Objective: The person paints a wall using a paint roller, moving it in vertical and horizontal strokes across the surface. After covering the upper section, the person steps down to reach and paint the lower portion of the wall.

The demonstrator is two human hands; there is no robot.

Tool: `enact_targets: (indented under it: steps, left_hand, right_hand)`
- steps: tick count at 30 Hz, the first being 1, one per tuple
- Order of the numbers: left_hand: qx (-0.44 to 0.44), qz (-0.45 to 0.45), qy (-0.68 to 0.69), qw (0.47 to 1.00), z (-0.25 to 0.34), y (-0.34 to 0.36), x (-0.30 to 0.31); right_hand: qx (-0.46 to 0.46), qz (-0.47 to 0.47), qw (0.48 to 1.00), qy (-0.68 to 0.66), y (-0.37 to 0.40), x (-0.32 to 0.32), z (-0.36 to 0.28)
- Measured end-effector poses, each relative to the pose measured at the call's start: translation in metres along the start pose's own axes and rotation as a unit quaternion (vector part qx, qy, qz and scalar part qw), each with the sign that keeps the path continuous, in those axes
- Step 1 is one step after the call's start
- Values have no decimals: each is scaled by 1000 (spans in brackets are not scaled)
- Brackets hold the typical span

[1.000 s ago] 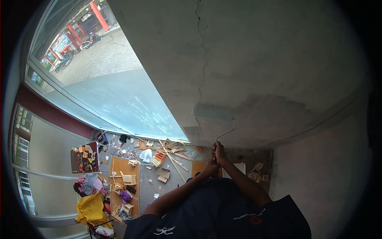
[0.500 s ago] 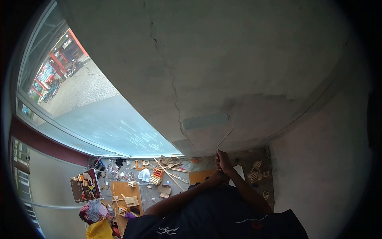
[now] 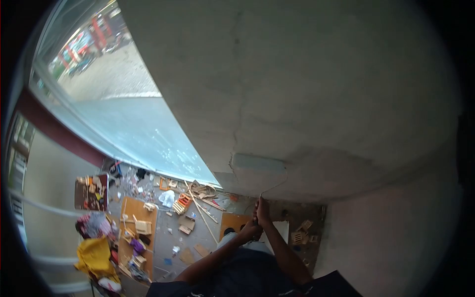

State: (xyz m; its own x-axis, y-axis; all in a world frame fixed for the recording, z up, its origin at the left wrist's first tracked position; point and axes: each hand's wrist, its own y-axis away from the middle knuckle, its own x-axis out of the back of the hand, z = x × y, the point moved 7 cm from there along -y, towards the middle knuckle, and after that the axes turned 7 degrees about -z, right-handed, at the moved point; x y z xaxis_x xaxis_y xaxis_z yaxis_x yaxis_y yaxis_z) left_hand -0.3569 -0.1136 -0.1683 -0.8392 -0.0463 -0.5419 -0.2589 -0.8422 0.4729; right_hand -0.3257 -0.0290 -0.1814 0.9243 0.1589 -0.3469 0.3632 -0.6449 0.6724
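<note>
A paint roller (image 3: 259, 164) with a wide pale sleeve lies against the grey wall (image 3: 316, 114), low down beside a long crack. Its thin bent wire frame runs from the sleeve's right end down to the handle. My right hand (image 3: 261, 212) is wrapped round the handle just under the wire. Below it, my left hand (image 3: 250, 231) also grips the handle, its fingers partly hidden. Darker, damp-looking patches show on the wall to the right of the sleeve.
Left of the wall is a large window (image 3: 143, 123). Wooden sticks (image 3: 200, 203), an orange crate-like piece (image 3: 183, 202) and scraps litter the floor. A brown table (image 3: 154, 218) and a dark small table (image 3: 79, 200) carry wooden pieces. Yellow cloth (image 3: 96, 255) lies at lower left.
The view has tilted and shifted, with the window now reaching further right. The roller appears slightly lower along the wall, and both hands sit lower and further left in view, still on the handle.
</note>
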Motion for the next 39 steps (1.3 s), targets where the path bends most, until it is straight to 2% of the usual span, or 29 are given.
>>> enact_targets:
  steps: [1,2,5,6,9,10,11,13,14,17,18,20,24,27,29,32,33,34,37,39]
  left_hand:
    - [43,-7,12,999,-3,-3,3]
    - [47,16,34,998,-5,-9,9]
    - [83,78,-17,993,-20,-26,38]
    - [98,83,11,992,-35,-34,48]
    - [72,83,7,994,-70,-54,75]
    - [31,82,-28,996,-64,-53,77]
    - [46,80,-37,995,-66,-49,77]
    - [77,70,-51,993,-44,-29,66]
    - [67,71,-87,991,-53,-28,63]
    - [-51,108,-191,974,-9,-2,41]
    - [14,54,-110,992,22,16,34]
    - [12,44,-120,992,7,10,27]
    - [8,36,-126,991,-2,-3,48]
    - [12,59,-120,991,-16,-9,79]
    - [-10,68,-129,989,-35,-22,92]
    - [-38,88,-156,983,-48,-22,95]
    - [-57,96,-172,979,-42,-25,99]
    - [40,34,-114,992,-40,-20,93]
    - [5,44,-88,995,-6,0,76]
    - [-37,54,-125,990,4,7,65]
  right_hand:
    - [-19,-4,1000,-9,-10,-1,3]
    - [-46,16,999,-20,-19,2,11]
    - [-95,8,994,-57,-62,17,50]
    - [-98,8,993,-63,-74,25,63]
    - [-100,-8,993,-62,-105,37,89]
    - [-97,-20,993,-61,-105,37,92]
    - [-96,-28,993,-63,-99,39,97]
    - [-70,-49,994,-67,-77,23,80]
    - [-64,-50,995,-63,-64,19,71]
    - [-48,-29,997,-56,-23,-3,32]
    - [-34,-22,998,-44,-10,-16,16]
    - [-5,-11,1000,-22,4,-30,-2]
    - [-23,44,999,8,-21,-15,20]
    - [-13,17,1000,1,-50,-13,49]
    - [-29,38,999,1,-66,-6,63]
    - [-34,26,999,-8,-71,-4,73]
    - [-32,20,999,-11,-70,-6,73]
    - [-30,14,999,-15,-69,-8,70]
    - [-26,-20,999,-32,-49,-19,49]
    - [-16,-21,999,-30,-31,-27,34]
